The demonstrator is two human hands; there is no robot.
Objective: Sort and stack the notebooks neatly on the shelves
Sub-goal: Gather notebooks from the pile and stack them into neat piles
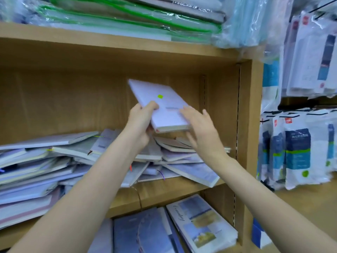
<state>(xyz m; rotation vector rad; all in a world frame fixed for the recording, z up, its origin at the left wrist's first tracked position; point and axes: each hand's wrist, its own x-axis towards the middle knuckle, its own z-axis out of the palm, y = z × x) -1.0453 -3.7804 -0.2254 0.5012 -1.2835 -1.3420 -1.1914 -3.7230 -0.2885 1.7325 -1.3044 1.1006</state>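
A: What has your left hand (140, 123) got?

B: It's clamped on a pale lilac notebook (160, 105), thumb on the cover and fingers curled under the near left corner. You're holding it up in the air inside the middle bay of the wooden shelf (175, 190), tilted so the far end points up and to the left. There's a small green sticker (160, 96) on its cover.

A: And your right hand (202, 132)?

B: Spread open, fingers loosely extended, with the fingertips against the notebook's right edge. It isn't gripping anything; whether the palm touches the book I can't tell.

A: Where does the rest of the stock lie?

B: Straight beneath the lifted one is a messy pile of notebooks (76, 157) covering the shelf board from the left edge almost to the right wall, books lying crosswise and overlapping. One white-edged notebook (197, 173) pokes out over the front lip at the right. On the shelf below sit blue-covered notebooks (144, 232) and one with landscape photos (200, 221). Above, on top of the unit, are green-edged folders in plastic (127, 21). To your right hang packaged goods (297, 152) on racks.
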